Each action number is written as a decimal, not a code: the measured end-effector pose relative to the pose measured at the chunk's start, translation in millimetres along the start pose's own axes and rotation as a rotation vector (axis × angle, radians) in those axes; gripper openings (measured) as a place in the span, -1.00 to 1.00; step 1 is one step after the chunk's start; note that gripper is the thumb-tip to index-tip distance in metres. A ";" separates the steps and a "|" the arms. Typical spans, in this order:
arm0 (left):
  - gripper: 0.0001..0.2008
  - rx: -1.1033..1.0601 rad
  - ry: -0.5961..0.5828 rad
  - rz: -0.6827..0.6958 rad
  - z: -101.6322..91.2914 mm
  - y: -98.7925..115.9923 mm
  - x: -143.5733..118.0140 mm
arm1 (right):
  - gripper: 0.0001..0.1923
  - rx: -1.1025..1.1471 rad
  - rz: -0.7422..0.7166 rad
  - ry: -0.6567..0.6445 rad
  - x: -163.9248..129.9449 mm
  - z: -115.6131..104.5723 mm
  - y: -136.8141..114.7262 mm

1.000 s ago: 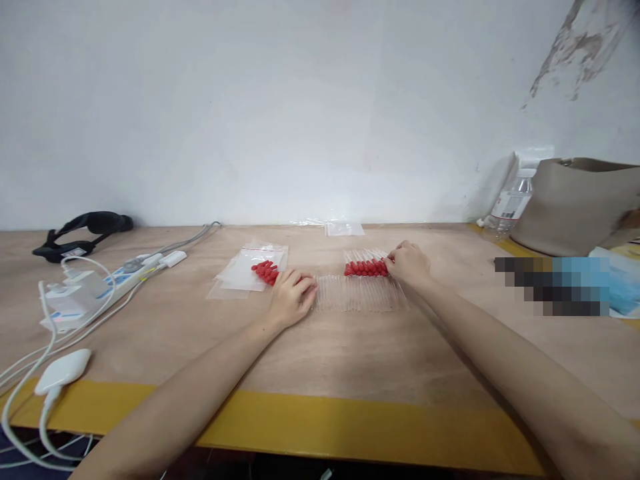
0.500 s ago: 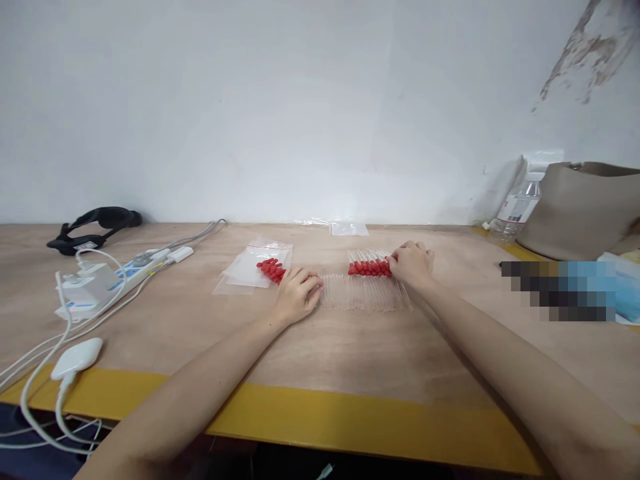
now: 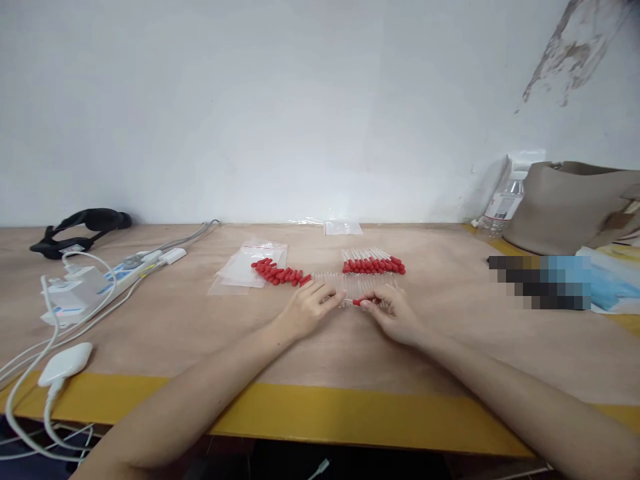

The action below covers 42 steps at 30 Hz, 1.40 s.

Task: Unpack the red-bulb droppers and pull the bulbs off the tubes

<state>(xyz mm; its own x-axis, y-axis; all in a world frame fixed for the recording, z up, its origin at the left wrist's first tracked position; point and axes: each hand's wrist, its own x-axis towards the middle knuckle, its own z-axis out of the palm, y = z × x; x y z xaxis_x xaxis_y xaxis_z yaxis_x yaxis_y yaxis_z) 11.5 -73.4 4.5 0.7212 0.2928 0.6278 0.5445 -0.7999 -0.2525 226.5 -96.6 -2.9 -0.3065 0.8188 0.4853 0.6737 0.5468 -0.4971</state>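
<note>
Your two hands meet near the middle of the worktop (image 3: pixel 320 360), just in front of a flat row of clear glass tubes (image 3: pixel 357 285). Your right hand (image 3: pixel 395 319) pinches one red-capped tube (image 3: pixel 353 302) between thumb and fingertips, closed on the red cap. Your left hand (image 3: pixel 307 310) has its fingertips closed lightly on the tube's clear end, so both grips share this one piece. The tube lies crosswise, left to right, its long axis running from one hand to the other, red cap toward the right hand. Loose red caps (image 3: pixel 280 273) lie toward the far edge, beyond your left hand, beside clear plastic bags (image 3: pixel 247 267). A row of finished capped tubes (image 3: pixel 373 265) lies beyond your right hand.
</note>
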 end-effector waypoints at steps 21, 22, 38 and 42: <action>-0.80 -0.062 -0.085 0.004 6.9 6.9 -5.4 | -0.78 -0.500 -0.462 0.130 -3.8 7.4 3.2; -0.80 -0.074 -0.088 -0.003 7.6 5.9 -6.1 | -0.80 -0.506 -0.480 0.149 -4.0 7.1 4.4; -0.74 -0.049 0.001 -0.486 22.1 -36.8 -13.7 | -0.80 -0.191 0.499 0.030 18.4 -37.7 88.7; -0.79 -0.033 0.047 -0.459 31.0 -39.1 -15.2 | -0.79 -0.162 0.539 0.079 19.8 -32.0 85.5</action>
<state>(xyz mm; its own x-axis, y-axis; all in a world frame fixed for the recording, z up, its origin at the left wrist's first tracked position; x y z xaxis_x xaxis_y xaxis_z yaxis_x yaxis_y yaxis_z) -7.4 -30.4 -18.0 0.3876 0.5973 0.7022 0.7888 -0.6091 0.0827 299.5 -39.2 -12.8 0.1561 0.9559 0.2486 0.8176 0.0162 -0.5756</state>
